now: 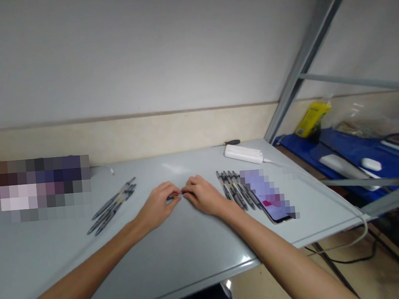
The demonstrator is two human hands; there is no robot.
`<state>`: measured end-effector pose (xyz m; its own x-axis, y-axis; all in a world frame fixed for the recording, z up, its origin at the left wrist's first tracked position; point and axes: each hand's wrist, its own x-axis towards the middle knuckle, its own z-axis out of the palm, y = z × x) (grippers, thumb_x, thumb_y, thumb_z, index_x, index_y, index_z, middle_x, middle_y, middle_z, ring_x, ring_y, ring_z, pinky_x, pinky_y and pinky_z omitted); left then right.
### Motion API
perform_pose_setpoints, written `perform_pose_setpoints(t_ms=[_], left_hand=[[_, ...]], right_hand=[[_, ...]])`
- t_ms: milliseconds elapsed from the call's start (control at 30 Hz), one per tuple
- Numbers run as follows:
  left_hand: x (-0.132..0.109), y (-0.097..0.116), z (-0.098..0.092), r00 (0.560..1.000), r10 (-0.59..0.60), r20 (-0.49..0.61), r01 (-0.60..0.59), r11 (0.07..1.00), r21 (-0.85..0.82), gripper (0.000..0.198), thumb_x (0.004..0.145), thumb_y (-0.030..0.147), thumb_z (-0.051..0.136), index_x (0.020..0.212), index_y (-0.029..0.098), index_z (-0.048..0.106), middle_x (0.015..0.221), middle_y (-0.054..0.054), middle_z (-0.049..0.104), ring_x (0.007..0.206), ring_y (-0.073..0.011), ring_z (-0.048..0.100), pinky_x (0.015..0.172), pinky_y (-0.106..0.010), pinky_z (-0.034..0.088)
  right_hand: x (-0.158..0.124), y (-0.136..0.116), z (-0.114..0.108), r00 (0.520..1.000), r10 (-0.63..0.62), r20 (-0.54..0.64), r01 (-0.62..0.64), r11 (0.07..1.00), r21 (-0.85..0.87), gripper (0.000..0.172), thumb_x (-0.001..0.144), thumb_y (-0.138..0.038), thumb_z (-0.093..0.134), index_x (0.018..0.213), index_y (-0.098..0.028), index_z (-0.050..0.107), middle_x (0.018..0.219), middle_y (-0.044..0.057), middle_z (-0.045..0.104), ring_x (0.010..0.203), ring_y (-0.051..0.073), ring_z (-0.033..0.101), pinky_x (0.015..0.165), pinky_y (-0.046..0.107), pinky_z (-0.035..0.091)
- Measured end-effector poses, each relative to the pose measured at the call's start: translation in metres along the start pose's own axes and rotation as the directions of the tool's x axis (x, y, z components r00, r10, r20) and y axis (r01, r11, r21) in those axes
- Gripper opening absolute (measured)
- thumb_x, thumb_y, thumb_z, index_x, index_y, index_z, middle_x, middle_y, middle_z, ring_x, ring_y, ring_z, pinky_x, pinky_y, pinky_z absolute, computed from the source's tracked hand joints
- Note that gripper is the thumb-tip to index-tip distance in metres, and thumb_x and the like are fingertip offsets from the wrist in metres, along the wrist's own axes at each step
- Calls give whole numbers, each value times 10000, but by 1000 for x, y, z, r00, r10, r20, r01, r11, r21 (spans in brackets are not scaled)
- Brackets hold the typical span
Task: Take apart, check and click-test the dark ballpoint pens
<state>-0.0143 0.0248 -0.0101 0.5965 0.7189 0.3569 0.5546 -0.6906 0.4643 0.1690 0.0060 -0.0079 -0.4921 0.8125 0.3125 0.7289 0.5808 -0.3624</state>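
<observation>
Beyond left hand (pixel 159 202) and right hand (pixel 203 195), the tabletop (pixel 173 165) lies open. Left pens (pixel 116 204) and right pens (pixel 236 196) flank that space.

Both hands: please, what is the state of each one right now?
Left hand: closed, holding a pen.
Right hand: closed, fingertips pinching the same pen toward its other end.

Right of centre, there's a long white plastic block (pixel 243 154), white cable (pixel 271 162) at its end, a black-and-yellow-handled screwdriver (pixel 231 142) just behind! Lower, a lavender-lit smartphone (pixel 271 201). Far right, past the slanting grey metal post (pixel 293 89), a bright yellow packet (pixel 312 118) on blue sheeting (pixel 332 144)!
</observation>
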Motion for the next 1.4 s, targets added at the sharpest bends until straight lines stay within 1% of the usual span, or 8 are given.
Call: perform_pose_setpoints(t_ms=[200,333,433,633,867,933,1200,1400], left_hand=[[2,-7,-1,998,26,-57,-20,994,104,176,826,334,534,888,183,599,900,-58,616,879,-181,546,811,-331,440],[-1,-11,-8,998,51,-34,-45,987,157,189,867,322,477,897,184,604,861,-49,637,839,-171,558,777,-326,428],[-2,-8,-10,988,147,-39,-133,961,242,211,894,285,426,917,175,605,854,-59,636,823,-172,544,759,-327,410],[-3,7,-7,945,325,36,-302,824,479,219,905,215,383,982,172,584,866,-78,600,813,-189,493,736,-348,342],[-5,20,-8,965,257,-59,-150,717,681,171,846,139,427,728,176,544,712,-51,542,749,-207,457,709,-378,268],[-6,20,-9,962,254,-100,-116,713,691,192,832,101,421,690,177,526,678,-46,532,736,-209,452,706,-373,267],[-4,10,-10,956,270,-118,-120,723,680,262,810,56,418,605,182,522,575,-36,523,639,-189,449,635,-329,267],[0,2,-11,916,378,-137,-189,705,684,291,794,56,456,539,179,521,522,-24,529,566,-165,438,593,-318,249]], right_hand=[[-3,2,-4,995,94,-24,-87,973,212,137,791,-106,534,916,-133,581,841,50,585,800,149,500,749,255,387],[-3,2,-13,963,266,-37,-230,890,394,104,827,-171,495,884,-146,578,745,15,577,668,116,490,637,226,367],[-4,3,-21,943,313,112,-318,751,578,129,810,-219,517,884,-137,585,655,-22,525,575,91,432,545,205,324],[-8,2,-30,883,128,452,-421,642,640,333,840,-405,490,759,-108,618,493,-71,359,451,54,290,446,204,211],[-9,-1,-21,846,-62,529,-525,68,848,318,837,-409,513,816,-103,593,438,-114,257,375,42,151,355,185,127],[-9,-3,-18,810,-121,574,-580,-17,814,349,850,-427,492,820,-94,594,426,-114,258,363,42,146,334,175,128],[-8,-5,-12,735,-292,612,-664,-126,737,361,877,-434,452,644,-159,444,402,-118,233,346,34,133,320,147,134],[-8,-9,-5,763,-295,576,-615,-57,786,329,817,-439,550,673,-164,442,445,-124,214,367,34,143,340,165,106]])
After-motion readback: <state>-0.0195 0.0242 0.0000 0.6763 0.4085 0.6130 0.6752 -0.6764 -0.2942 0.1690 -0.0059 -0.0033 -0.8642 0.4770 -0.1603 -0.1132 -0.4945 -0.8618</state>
